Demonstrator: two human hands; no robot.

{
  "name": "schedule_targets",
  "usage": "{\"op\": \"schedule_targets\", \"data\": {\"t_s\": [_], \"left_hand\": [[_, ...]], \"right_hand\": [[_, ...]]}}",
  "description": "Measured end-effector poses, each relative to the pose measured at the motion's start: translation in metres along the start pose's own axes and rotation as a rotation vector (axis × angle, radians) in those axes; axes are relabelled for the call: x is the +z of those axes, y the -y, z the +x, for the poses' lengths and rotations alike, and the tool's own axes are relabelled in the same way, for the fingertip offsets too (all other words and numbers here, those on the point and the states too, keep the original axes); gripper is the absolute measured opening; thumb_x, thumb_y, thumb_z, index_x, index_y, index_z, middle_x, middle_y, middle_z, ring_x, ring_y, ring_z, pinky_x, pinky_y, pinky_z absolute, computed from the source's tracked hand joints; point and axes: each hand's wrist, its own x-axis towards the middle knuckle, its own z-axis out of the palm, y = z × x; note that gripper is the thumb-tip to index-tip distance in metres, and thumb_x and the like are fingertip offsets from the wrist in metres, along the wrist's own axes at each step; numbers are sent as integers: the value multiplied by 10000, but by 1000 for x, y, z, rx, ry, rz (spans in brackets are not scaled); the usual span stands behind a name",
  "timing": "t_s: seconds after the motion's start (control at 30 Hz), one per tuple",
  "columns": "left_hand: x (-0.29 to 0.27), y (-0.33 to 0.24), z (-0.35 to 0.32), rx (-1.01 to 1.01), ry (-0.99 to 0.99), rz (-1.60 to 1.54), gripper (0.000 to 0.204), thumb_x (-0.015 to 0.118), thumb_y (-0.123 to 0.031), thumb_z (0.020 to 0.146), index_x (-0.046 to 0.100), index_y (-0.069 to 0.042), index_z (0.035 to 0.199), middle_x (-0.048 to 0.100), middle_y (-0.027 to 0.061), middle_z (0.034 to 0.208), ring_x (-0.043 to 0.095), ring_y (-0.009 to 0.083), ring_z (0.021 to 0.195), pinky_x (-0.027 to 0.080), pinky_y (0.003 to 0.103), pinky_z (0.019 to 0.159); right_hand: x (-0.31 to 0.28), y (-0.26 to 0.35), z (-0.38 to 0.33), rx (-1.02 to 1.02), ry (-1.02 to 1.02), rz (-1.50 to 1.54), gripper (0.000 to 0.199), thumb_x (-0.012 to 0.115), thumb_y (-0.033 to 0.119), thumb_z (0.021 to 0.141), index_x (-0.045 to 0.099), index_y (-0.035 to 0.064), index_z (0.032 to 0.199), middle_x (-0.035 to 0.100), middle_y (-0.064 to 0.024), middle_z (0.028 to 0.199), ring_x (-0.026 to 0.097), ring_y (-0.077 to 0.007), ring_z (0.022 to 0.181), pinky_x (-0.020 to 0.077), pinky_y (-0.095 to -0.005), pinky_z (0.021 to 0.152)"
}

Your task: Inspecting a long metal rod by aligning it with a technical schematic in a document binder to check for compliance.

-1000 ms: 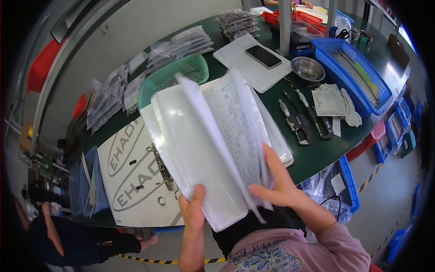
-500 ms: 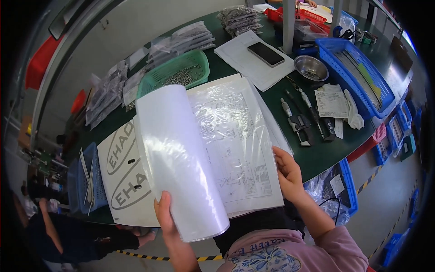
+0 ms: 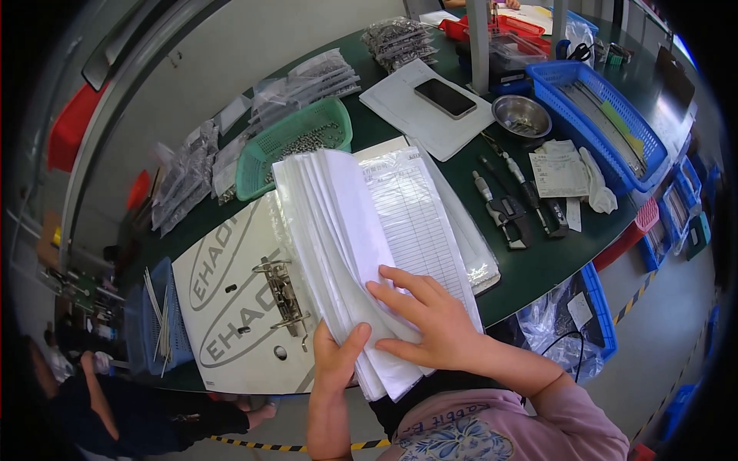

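We pinch plastic-sleeved sheets (image 3: 330,223) by their lower left edge in our left hand (image 3: 338,357) and rest our right hand (image 3: 434,323), fingers spread, on them, right of the metal rings (image 3: 283,296) of the binder (image 3: 223,300).

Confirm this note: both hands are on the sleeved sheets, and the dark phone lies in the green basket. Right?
Not quite: in the head view, the dark phone lies on the white papers, not in the green basket. The left hand and right hand are on the sleeved sheets.
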Motion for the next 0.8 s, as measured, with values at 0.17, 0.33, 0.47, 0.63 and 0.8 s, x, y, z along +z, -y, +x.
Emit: {"op": "schedule_targets", "data": {"t_s": [0.17, 0.33, 0.47, 0.63, 0.8], "left_hand": [[-9, 14, 0, 25, -154, -159, 459, 581, -138, 785, 414, 54, 1167, 548, 135, 1038, 558, 183, 898, 462, 297, 758], [-17, 27, -3, 75, -181, -413, 541, 518, -249, 794, 360, 55, 1213, 536, 176, 1061, 566, 243, 922, 480, 340, 769], [-19, 23, -3, -24, -98, -766, 571, 486, -287, 780, 357, 54, 1220, 532, 177, 1074, 564, 254, 923, 479, 352, 777], [-23, 30, 0, -43, -132, -612, 566, 476, -267, 764, 363, 67, 1208, 534, 180, 1072, 567, 251, 914, 480, 343, 770], [-22, 30, 1, 23, -141, -379, 541, 470, -251, 780, 368, 85, 1191, 539, 176, 1050, 573, 235, 890, 471, 314, 769]], "right_hand": [[-13, -25, -22, 243, -131, 283, 683, 670, 94, 696, 334, 37, 1288, 484, -176, 1163, 525, -275, 1009, 446, -319, 801], [-4, -52, -44, 335, -300, 220, 618, 625, 74, 734, 328, 3, 1272, 558, -198, 1032, 579, -287, 909, 454, -316, 783], [1, -58, -42, 367, -337, 341, 603, 611, 54, 740, 331, -1, 1271, 559, -193, 1031, 586, -265, 895, 453, -310, 777], [-5, -51, -41, 366, -287, 281, 602, 597, 46, 749, 322, -4, 1282, 554, -195, 1054, 581, -265, 919, 446, -304, 791], [-17, -32, -34, 147, -119, 221, 720, 598, 154, 766, 195, -50, 1326, 368, -258, 1270, 415, -328, 1165, 341, -335, 941]]}}
